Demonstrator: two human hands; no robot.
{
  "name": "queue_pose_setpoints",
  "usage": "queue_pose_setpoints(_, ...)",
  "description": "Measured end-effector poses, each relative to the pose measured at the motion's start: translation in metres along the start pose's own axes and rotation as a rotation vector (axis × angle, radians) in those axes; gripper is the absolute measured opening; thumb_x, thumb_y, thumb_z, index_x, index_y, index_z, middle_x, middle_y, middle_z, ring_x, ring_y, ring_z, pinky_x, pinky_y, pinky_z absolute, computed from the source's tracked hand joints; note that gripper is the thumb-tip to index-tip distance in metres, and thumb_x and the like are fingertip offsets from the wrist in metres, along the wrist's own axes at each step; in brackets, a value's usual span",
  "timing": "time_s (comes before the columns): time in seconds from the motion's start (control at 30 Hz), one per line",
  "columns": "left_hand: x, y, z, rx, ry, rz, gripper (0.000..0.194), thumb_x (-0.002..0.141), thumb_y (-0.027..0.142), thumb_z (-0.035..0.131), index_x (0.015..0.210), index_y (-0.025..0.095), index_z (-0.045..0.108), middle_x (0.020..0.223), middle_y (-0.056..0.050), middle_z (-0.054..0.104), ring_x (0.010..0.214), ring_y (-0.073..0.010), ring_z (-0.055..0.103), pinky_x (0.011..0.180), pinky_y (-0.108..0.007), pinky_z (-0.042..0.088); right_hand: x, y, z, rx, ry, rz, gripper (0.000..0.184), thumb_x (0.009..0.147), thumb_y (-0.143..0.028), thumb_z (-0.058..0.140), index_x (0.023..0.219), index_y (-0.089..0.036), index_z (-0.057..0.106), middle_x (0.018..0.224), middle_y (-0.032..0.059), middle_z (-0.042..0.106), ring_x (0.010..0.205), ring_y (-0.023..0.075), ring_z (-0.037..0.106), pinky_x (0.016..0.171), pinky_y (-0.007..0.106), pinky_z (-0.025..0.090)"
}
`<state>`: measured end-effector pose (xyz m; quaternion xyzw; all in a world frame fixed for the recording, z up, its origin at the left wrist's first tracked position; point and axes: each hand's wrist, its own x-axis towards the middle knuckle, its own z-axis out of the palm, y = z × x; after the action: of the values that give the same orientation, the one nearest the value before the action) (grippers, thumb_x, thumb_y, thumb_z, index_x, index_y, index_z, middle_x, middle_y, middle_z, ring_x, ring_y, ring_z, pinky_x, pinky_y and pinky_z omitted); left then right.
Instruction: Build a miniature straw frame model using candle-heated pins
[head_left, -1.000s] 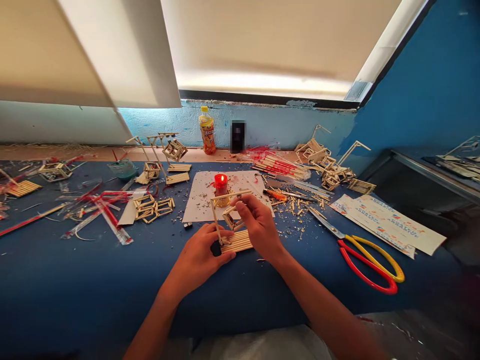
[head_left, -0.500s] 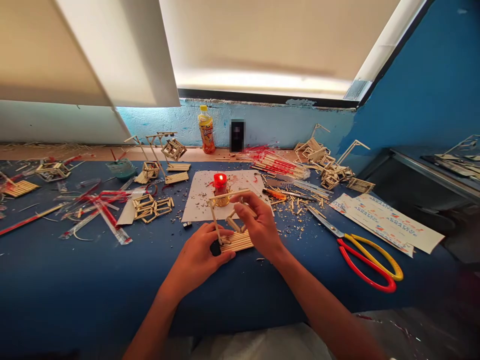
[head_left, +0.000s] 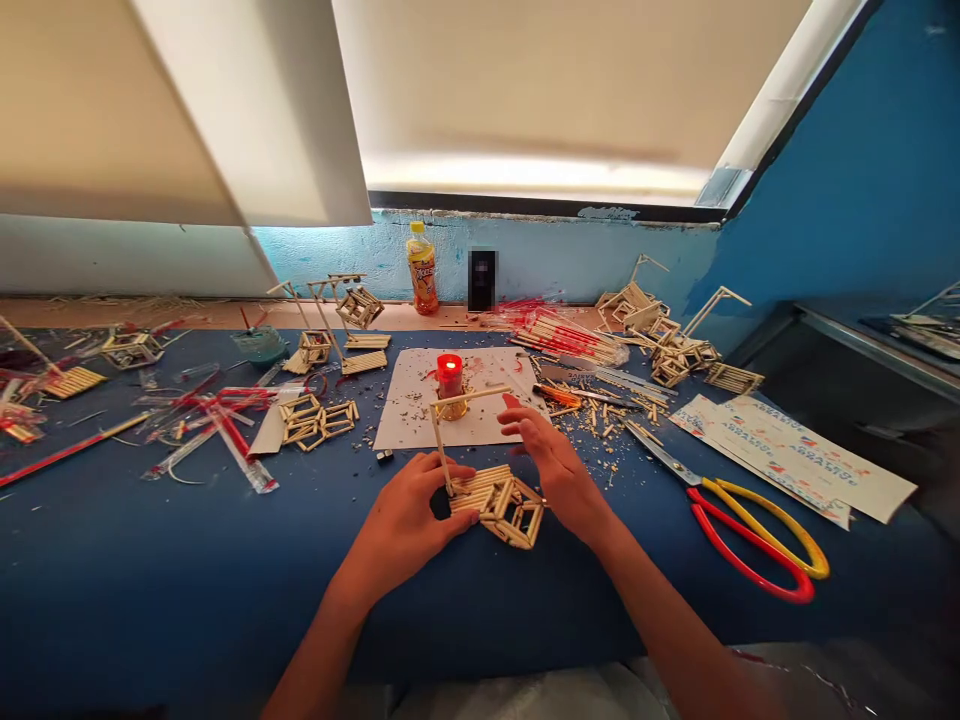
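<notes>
My left hand pinches the near corner of a small base made of wooden sticks, from which a thin post with a cross arm rises. A little cage of sticks lies on its side against the base's right edge. My right hand hovers just beyond the cage with fingers spread and nothing in it. A lit red candle stands on a white sheet right behind the post.
Red and yellow scissors lie to the right beside printed paper strips. Stick offcuts and stick models litter the blue table. More stick frames and red-striped wrappers lie left. An orange bottle stands at the wall.
My right hand held the little stick cage up by the post's arm. The cage now lies on the table beside the base, and my right hand has opened and drawn off it.
</notes>
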<state>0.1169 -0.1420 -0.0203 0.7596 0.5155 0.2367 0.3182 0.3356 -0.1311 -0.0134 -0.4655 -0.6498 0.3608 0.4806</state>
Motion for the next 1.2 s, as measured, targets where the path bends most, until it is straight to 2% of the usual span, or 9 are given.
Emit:
queue_pose_setpoints(0.13,-0.001,0.0,0.0,0.013,0.011,0.001,0.036,0.085,0.035,0.075,0.121,0.031,0.071,0.121,-0.004,0.067,0.117,-0.0265,0.063,0.103,-0.04,0.048,-0.044,-0.002,-0.003,-0.15,-0.017,-0.075,0.035,0.1,-0.042,0.054,0.132,-0.029,0.059,0.134,0.0096,0.061,0.125,0.0307,0.058,0.105,0.047,0.047)
queue_pose_setpoints(0.23,-0.002,0.001,0.0,0.025,0.024,-0.005,0.037,0.084,0.033,0.075,0.12,0.031,0.07,0.122,-0.003,0.067,0.118,-0.0261,0.062,0.104,-0.04,0.047,-0.066,0.002,0.003,-0.415,-0.039,-0.142,0.054,0.093,-0.04,0.066,0.143,-0.03,0.049,0.141,0.0121,0.056,0.129,0.0345,0.055,0.107,0.052,0.048)
queue_pose_setpoints(0.43,-0.001,0.003,-0.001,0.069,0.106,-0.057,0.04,0.085,0.034,0.073,0.123,0.028,0.067,0.123,-0.005,0.068,0.118,-0.029,0.063,0.102,-0.044,0.049,-0.077,0.013,0.001,-0.499,-0.003,0.019,0.08,0.085,-0.034,0.075,0.153,-0.033,0.033,0.135,0.0116,0.059,0.124,0.0342,0.06,0.101,0.052,0.056)
queue_pose_setpoints(0.6,-0.003,0.0,0.003,0.084,0.183,-0.078,0.052,0.08,0.034,0.078,0.128,0.026,0.061,0.125,-0.007,0.067,0.121,-0.0322,0.061,0.107,-0.05,0.046,-0.081,0.012,-0.008,-0.442,0.043,0.059,0.07,0.085,-0.028,0.074,0.147,-0.033,0.041,0.126,0.0086,0.066,0.111,0.0311,0.068,0.097,0.05,0.058)
queue_pose_setpoints(0.73,-0.026,0.01,0.022,0.094,0.472,-0.13,0.058,0.086,0.034,0.071,0.136,0.026,0.043,0.133,-0.013,0.055,0.123,-0.0342,0.055,0.106,-0.056,0.045,-0.074,0.007,-0.014,-0.333,-0.047,0.123,0.067,0.081,-0.02,0.075,0.141,-0.035,0.049,0.129,0.0046,0.066,0.11,0.0272,0.069,0.095,0.042,0.059)
queue_pose_setpoints(0.8,-0.037,0.023,0.035,0.08,0.717,0.005,0.044,0.088,0.033,0.068,0.126,0.03,0.046,0.119,-0.009,0.057,0.109,-0.0302,0.06,0.094,-0.048,0.052,-0.071,0.006,-0.016,-0.316,-0.067,0.118,0.071,0.08,-0.016,0.077,0.142,-0.037,0.049,0.135,0.0027,0.063,0.121,0.0269,0.065,0.102,0.042,0.056)
queue_pose_setpoints(0.9,-0.039,0.044,0.054,0.054,0.48,0.271,0.043,0.09,0.029,0.066,0.13,0.035,0.049,0.127,-0.009,0.057,0.116,-0.0278,0.063,0.097,-0.042,0.056,-0.07,0.01,-0.018,-0.264,-0.072,0.084,0.073,0.079,-0.013,0.076,0.142,-0.039,0.049,0.142,-0.0001,0.06,0.128,0.0242,0.06,0.109,0.039,0.051)
queue_pose_setpoints(1.0,-0.023,0.054,0.065,0.089,0.313,0.262,0.056,0.09,0.021,0.066,0.141,0.034,0.046,0.143,-0.011,0.055,0.126,-0.0293,0.061,0.102,-0.046,0.056,-0.075,0.014,-0.025,-0.194,-0.123,0.029,0.072,0.083,-0.01,0.068,0.144,-0.04,0.046,0.146,-0.0011,0.056,0.134,0.0215,0.056,0.114,0.038,0.046)
queue_pose_setpoints(1.2,-0.005,0.046,0.075,0.115,0.332,0.246,0.042,0.089,0.013,0.066,0.125,0.029,0.054,0.109,-0.004,0.073,0.102,-0.0261,0.07,0.087,-0.042,0.059,-0.085,0.005,-0.048,-0.403,-0.101,0.023,0.028,0.094,-0.017,0.053,0.12,-0.026,0.059,0.113,0.0053,0.066,0.102,0.0235,0.065,0.091,0.042,0.054)
